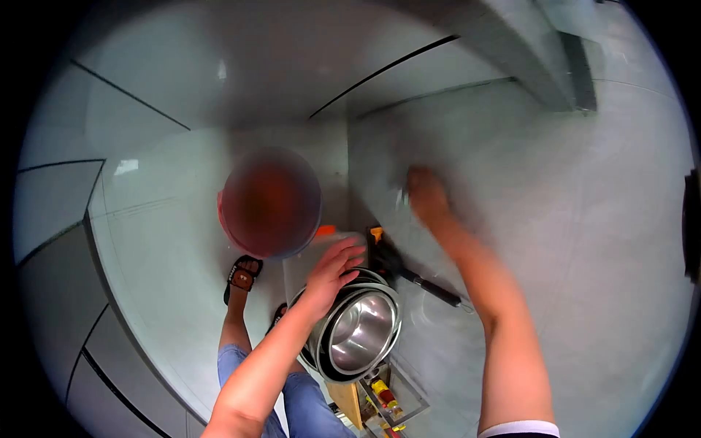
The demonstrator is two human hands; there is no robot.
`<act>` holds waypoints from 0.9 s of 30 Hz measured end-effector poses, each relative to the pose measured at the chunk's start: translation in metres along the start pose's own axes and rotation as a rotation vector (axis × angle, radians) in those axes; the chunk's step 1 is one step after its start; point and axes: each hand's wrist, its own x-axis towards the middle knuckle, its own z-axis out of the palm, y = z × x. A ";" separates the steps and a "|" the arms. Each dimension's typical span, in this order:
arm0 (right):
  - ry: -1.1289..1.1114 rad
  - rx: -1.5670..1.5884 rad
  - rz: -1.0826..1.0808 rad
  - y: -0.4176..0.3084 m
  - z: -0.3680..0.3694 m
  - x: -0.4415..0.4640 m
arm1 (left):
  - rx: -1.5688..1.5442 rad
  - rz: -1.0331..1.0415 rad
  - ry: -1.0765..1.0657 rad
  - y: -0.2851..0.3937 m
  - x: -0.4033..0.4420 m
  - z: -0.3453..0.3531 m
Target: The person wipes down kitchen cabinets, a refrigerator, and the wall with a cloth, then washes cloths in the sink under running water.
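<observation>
My left hand [336, 276] reaches over the upper edge of a stack of steel basins [363, 332], its fingers stretched out and holding nothing I can see. Whether it touches the basins I cannot tell. Farther up and to the right, my right hand [427, 196] is at the pale grey wall surface, smeared by motion. A small whitish glint shows beside its fingers, too blurred to name. Just right of the basins lies a dark utensil with a long black handle [437, 290], its head partly hidden. A small orange-topped item [376, 233] is beside it.
A round reddish bucket [220, 210] stands left of my hands, its inside blurred. Below the basins is a metal-framed rack [416, 405] with a red-and-yellow bottle [384, 393]. My sandalled foot [244, 275] is near the bucket. A grey ledge [577, 73] juts out at upper right.
</observation>
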 end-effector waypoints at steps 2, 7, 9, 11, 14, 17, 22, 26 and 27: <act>0.166 -0.118 0.150 0.008 -0.021 0.049 | 0.061 0.027 -0.013 -0.006 0.013 -0.007; -0.017 0.058 0.103 -0.062 0.047 0.034 | 0.139 0.080 -0.033 -0.025 0.045 -0.040; -0.038 0.260 0.042 -0.080 0.105 0.020 | 0.198 0.134 -0.032 -0.039 0.070 -0.056; -0.127 0.206 -0.109 -0.084 0.115 0.020 | 0.307 0.153 -0.047 -0.047 0.098 -0.065; 0.041 0.395 0.253 -0.043 0.016 0.081 | 0.945 0.129 -0.019 -0.056 0.152 -0.083; 0.251 -0.346 0.127 -0.025 0.009 0.119 | 0.906 0.053 0.187 -0.019 0.158 -0.081; -0.140 -0.236 -0.118 -0.089 0.065 0.074 | 0.816 0.273 0.334 -0.028 0.168 -0.105; -0.070 0.105 -0.156 -0.076 0.113 0.089 | 0.870 0.425 0.530 0.003 0.169 -0.120; 0.026 -0.006 -0.118 -0.061 0.102 0.108 | 0.848 0.476 0.556 0.007 0.168 -0.119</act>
